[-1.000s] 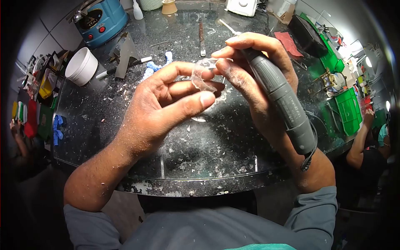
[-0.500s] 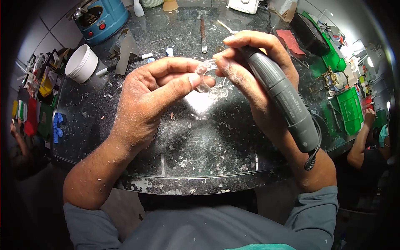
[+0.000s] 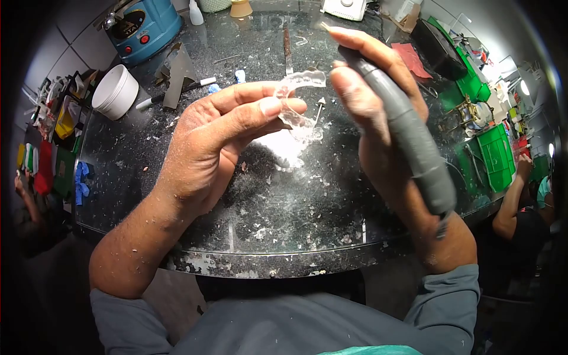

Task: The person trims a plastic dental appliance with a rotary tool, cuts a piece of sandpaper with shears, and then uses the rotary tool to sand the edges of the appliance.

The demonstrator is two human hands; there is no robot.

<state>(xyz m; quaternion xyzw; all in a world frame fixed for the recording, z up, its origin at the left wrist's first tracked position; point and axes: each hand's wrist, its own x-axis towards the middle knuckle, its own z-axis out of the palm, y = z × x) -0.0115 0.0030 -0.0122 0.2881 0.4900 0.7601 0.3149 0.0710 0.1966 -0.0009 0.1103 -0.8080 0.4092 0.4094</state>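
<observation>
My left hand pinches a clear U-shaped dental splint between thumb and fingers, above the table. The splint's arch opens to the right, and both of its ends show. My right hand is wrapped around a dark grey micromotor handpiece, slightly blurred. Its slim tip points up and left, past the fingers, and its cord hangs from the lower end. A gap separates the right hand from the splint. Both hands carry pale dust.
Pale dust and scraps cover the dark speckled table. A knife-like tool, marker, white tub and blue machine stand or lie beyond the hands. At right are green trays. Other people's arms show at the edges.
My right hand and the handpiece have moved up and right, away from the splint. The left hand has tilted the splint, so more of its arch shows.
</observation>
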